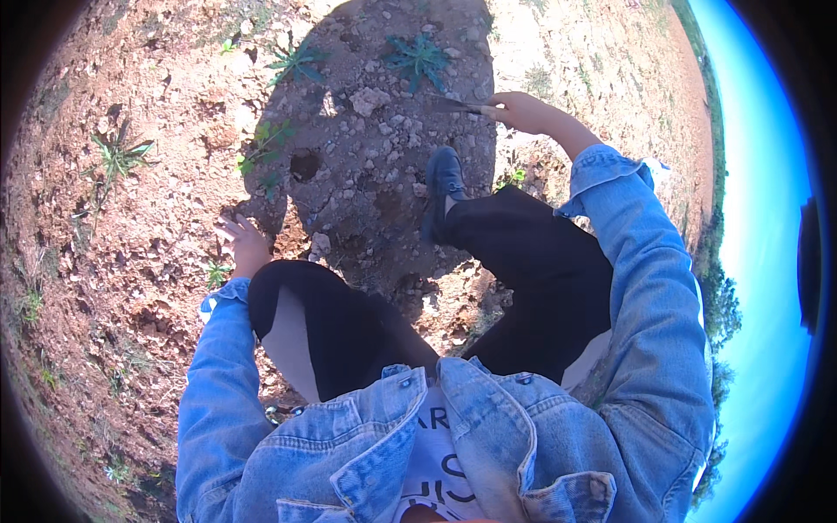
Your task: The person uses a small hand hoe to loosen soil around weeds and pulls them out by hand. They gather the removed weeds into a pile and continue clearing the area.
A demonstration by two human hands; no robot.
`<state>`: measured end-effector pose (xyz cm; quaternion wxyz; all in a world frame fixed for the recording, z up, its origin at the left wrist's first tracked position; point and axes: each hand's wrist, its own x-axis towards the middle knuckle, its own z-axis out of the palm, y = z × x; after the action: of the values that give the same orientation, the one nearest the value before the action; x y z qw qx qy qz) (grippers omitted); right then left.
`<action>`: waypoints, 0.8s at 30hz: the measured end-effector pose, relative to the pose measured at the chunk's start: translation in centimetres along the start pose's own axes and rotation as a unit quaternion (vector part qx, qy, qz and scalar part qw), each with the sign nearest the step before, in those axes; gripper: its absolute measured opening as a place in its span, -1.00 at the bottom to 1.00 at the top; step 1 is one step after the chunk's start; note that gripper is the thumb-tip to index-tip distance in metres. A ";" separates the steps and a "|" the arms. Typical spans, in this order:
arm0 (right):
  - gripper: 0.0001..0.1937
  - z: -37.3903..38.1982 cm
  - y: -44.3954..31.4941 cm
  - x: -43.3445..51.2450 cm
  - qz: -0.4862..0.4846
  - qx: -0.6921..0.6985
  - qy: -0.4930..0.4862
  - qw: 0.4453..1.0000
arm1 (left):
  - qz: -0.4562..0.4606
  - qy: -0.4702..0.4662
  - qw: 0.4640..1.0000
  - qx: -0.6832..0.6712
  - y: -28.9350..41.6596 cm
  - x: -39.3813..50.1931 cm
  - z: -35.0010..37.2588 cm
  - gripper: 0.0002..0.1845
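My right hand is shut on the handle of a thin bladed tool, perhaps a knife, blurred, its dark blade pointing left over the shaded soil. Just above the blade grows a jagged-leaved green plant, with a similar plant farther left. Beside my knee, low over the ground, my left hand has its fingers spread, with nothing seen in it. A leafy plant stands above that hand, next to a small hole in the soil.
Dry, cloddy reddish soil surrounds me. A pale clod lies between the upper plants. My dark shoe stands below the blade. A grassy weed grows at the left; trees line the field's edge at the right.
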<state>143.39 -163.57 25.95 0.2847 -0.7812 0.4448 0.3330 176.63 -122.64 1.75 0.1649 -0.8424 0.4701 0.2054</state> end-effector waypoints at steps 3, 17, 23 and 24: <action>-0.60 2.3 -1.5 5.3 -0.097 0.171 -0.050 0.979 | 0.038 -0.062 0.997 -0.004 -1.1 -0.8 -2.0 0.32; -0.65 0.9 0.6 30.9 -0.019 -0.177 0.163 0.971 | -0.153 -0.074 0.971 -0.169 4.9 0.4 -6.4 0.16; -0.45 0.3 0.3 32.8 0.020 -0.296 0.025 0.955 | -0.161 -0.045 0.968 -0.188 7.5 -1.4 -5.3 0.15; -0.45 0.2 0.3 33.4 0.027 -0.294 0.010 0.955 | -0.181 -0.040 0.965 -0.187 7.9 -1.1 -4.8 0.16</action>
<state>155.88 -180.42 -0.09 0.0294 -0.8215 0.3507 0.4486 170.25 -128.08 5.81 0.0577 -0.9205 0.2561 0.2895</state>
